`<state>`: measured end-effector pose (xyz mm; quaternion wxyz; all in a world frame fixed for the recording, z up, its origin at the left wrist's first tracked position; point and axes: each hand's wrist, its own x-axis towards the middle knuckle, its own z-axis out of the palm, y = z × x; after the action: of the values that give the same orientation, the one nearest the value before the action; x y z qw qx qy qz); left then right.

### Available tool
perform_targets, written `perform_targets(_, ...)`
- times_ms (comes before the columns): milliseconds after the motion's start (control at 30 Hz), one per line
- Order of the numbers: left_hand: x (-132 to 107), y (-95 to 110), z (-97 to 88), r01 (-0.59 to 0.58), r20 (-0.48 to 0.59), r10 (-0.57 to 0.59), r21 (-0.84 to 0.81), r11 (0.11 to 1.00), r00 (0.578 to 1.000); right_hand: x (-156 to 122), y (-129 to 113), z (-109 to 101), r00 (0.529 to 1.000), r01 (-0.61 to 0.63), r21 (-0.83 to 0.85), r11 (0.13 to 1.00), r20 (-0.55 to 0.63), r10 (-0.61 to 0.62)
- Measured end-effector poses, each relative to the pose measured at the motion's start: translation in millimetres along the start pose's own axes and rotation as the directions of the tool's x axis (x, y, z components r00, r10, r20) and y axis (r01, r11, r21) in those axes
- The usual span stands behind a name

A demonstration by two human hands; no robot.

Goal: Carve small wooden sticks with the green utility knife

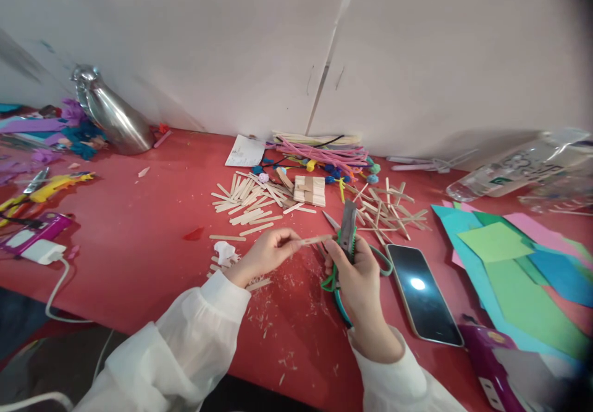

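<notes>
My left hand (273, 250) pinches one end of a wooden craft stick (315, 239), which reaches across to my right hand. In my right hand (354, 270) is a green utility knife (346, 233) with a wide grey blade part pointing up and away. The stick's far end meets my right thumb close to the knife. Beneath the right hand lie scissors with teal handles (385, 262), partly covered. Thin wood shavings (264, 319) are scattered on the red table (162, 227) around both hands. A crumpled white tissue (226, 252) rests on some sticks by the left wrist.
Loose craft sticks (250, 199) and a banded stick bundle (309, 191) lie ahead, with pink pipe cleaners (319, 152) behind. A phone (424, 291) and coloured paper (509, 276) are to the right. A metal jug (115, 115) stands left; a plastic bottle (509, 168) lies back right.
</notes>
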<state>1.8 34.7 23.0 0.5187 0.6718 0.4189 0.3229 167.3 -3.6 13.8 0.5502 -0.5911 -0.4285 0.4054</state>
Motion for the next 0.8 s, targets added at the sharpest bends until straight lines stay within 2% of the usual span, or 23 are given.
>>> perform_targets(100,3,-7,-4.3,-0.030,-0.205,0.034,0.023,0.999,0.978,-2,2,0,0.998,0.025,-0.056,0.998,0.063,-0.021)
perform_targets(233,5,-12,-7.9,-0.016,-0.331,0.033,0.052,0.998,0.943,-9,4,5,0.958,-0.024,-0.092,0.996,0.284,0.049)
perform_targets(300,5,-12,-7.6,-0.030,-0.359,0.057,0.079,0.996,0.932,-11,3,8,0.923,-0.072,-0.094,0.993,0.371,0.102)
perform_targets(367,5,-11,-6.6,-0.060,-0.371,0.090,0.093,0.994,0.924,-13,1,10,0.902,-0.115,-0.090,0.989,0.408,0.142)
perform_targets(500,4,-11,-4.7,-0.078,-0.378,0.107,0.093,0.993,0.920,-14,-3,10,0.893,-0.172,-0.074,0.982,0.410,0.187)
perform_targets(633,3,-13,-3.3,-0.047,-0.389,0.092,0.123,0.991,0.917,-14,-7,11,0.884,-0.230,-0.030,0.973,0.413,0.221)
perform_targets(800,2,-13,-0.3,-0.051,-0.410,0.125,0.185,0.981,0.904,-16,-15,12,0.837,-0.367,0.057,0.928,0.457,0.302)
